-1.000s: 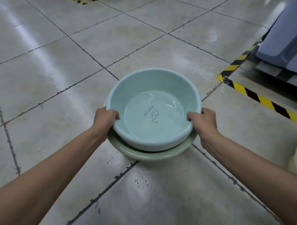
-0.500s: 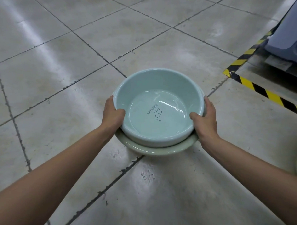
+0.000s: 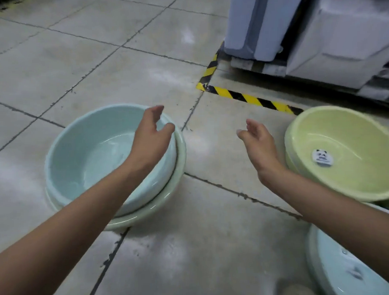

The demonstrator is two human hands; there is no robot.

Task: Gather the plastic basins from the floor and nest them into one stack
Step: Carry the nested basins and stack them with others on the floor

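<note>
the pale blue basin (image 3: 90, 151) sits nested in a green basin (image 3: 168, 192) on the floor. the yellow basin (image 3: 348, 150) and another blue basin (image 3: 339, 272) wait unstacked at right. left hand (image 3: 151, 140) and right hand (image 3: 257, 140) hover spread and empty.

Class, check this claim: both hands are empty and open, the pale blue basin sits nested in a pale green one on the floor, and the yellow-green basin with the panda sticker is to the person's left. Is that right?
Not quite. The yellow-green basin lies to the person's right, beyond the right hand. The head view shows it. The rest stands: left hand also open, pale blue basin nested in the pale green one.
</note>
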